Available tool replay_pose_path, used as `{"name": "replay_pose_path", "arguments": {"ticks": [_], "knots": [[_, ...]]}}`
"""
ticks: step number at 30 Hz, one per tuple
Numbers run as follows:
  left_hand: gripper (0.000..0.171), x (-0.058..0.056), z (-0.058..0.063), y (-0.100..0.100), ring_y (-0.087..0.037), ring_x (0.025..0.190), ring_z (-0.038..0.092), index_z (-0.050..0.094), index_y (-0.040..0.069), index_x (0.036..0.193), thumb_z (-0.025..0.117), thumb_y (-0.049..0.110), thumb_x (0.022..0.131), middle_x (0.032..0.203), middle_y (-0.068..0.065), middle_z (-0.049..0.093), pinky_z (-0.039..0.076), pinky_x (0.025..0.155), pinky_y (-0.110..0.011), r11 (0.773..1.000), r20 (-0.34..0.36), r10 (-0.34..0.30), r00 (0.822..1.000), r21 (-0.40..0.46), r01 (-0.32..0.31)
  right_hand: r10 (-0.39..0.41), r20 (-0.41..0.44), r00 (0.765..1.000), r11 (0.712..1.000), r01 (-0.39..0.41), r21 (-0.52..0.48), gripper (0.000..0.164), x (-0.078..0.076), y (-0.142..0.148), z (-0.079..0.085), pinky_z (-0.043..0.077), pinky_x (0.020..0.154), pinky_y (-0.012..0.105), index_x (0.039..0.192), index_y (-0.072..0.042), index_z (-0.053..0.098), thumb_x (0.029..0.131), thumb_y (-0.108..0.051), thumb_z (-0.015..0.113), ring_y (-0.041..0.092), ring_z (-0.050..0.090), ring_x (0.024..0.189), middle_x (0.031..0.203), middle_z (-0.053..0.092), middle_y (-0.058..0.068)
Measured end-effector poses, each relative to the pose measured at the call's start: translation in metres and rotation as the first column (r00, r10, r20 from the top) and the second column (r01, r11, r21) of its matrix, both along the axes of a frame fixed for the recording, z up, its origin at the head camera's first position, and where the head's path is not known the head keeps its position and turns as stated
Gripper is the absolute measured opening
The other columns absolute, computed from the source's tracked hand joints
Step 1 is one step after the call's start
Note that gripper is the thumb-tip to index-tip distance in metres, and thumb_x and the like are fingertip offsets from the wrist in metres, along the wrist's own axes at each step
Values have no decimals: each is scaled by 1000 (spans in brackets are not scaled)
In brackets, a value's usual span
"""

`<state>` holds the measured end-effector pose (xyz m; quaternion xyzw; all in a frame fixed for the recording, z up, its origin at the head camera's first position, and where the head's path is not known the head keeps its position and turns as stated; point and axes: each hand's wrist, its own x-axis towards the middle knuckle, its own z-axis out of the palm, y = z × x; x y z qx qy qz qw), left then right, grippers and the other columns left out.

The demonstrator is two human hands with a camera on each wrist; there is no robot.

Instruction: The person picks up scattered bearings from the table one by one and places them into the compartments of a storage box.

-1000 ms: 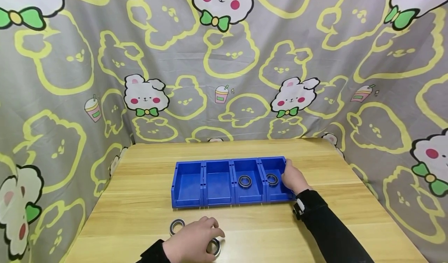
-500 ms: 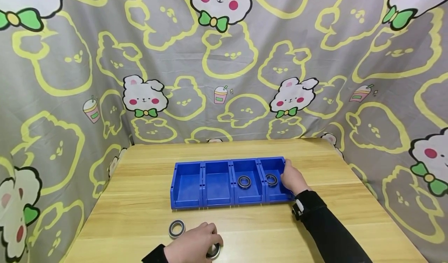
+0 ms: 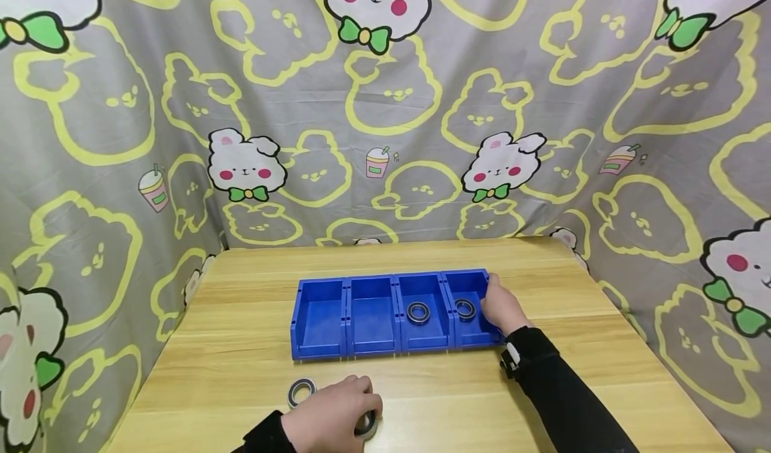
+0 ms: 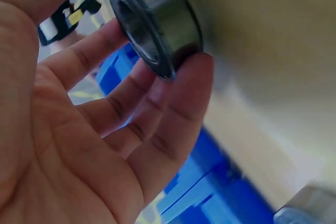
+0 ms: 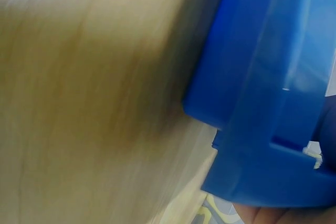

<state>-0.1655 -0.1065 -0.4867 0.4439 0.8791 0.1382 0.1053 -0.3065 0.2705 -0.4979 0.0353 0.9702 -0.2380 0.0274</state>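
Note:
My left hand pinches a ball bearing between thumb and fingers, low over the front of the table. In the left wrist view the bearing is tilted, its shiny outer ring facing the table side. A second bearing lies flat on the wood, just left of that hand. My right hand grips the right end wall of a row of joined blue bins. One bearing sits in the third bin from the left, another in the rightmost. The two left bins hold nothing.
The wooden table extends around the bins, its far edge meeting a patterned grey curtain that also hangs at both sides. A dark band with a buckle is on the right wrist.
The left fingers have closed around the bearing, which has tipped from lying flat to tilted. The right hand keeps its place on the bin, and the whole head view has shifted slightly.

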Motion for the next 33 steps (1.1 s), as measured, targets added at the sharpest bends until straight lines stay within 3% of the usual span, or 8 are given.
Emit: {"name": "replay_pose_path", "arguments": {"ticks": [6, 11, 15, 19, 24, 33], "knots": [[30, -23, 30, 3, -6, 82, 46, 70, 20, 107, 80, 24, 79, 92, 10, 51, 46, 73, -21, 998, -88, 55, 995, 24, -53, -10, -3, 1000, 1000, 10, 0, 68, 1, 0, 0, 52, 77, 52, 147, 16, 15, 95, -3, 54, 36, 64, 83, 95, 64, 32], [38, -49, 52, 7, -8, 85, 48, 69, 21, 112, 82, 24, 77, 98, 6, 53, 47, 75, -24, 991, -67, 130, 989, 28, -129, -19, -2, 1000, 1000, 19, 12, 68, 0, 0, 0, 52, 78, 52, 147, 16, 15, 95, -3, 53, 36, 64, 84, 96, 64, 32], [37, -71, 60, 9, -10, 84, 48, 69, 21, 114, 80, 24, 79, 100, 5, 55, 46, 75, -25, 990, -72, 133, 988, 46, -130, -14, -8, 1000, 1000, 14, 14, 67, -1, 0, -1, 52, 75, 51, 147, 15, 16, 93, -3, 53, 34, 64, 80, 91, 64, 30], [32, -91, 59, 15, -12, 82, 47, 69, 21, 112, 79, 24, 81, 99, 2, 56, 43, 72, -26, 992, -114, 126, 985, 25, -124, -14, -9, 1000, 1000, 14, 4, 68, -1, 0, -1, 52, 77, 52, 147, 15, 15, 93, -2, 52, 35, 64, 83, 96, 64, 33], [33, -114, 49, 22, -14, 82, 47, 70, 22, 114, 79, 23, 82, 99, 1, 56, 43, 72, -27, 988, -141, 141, 980, -42, -148, -13, -7, 1000, 1000, 13, 3, 69, 1, 0, 0, 52, 79, 53, 148, 15, 14, 93, -2, 52, 36, 64, 84, 99, 64, 34], [40, -135, 34, 36, -15, 87, 53, 70, 17, 120, 80, 21, 81, 103, -1, 58, 48, 77, -29, 975, -206, 149, 967, -132, -178, -20, 2, 1000, 1000, 20, -7, 68, 3, -3, 2, 52, 78, 51, 149, 14, 14, 95, -3, 52, 34, 64, 84, 102, 64, 34]]}}
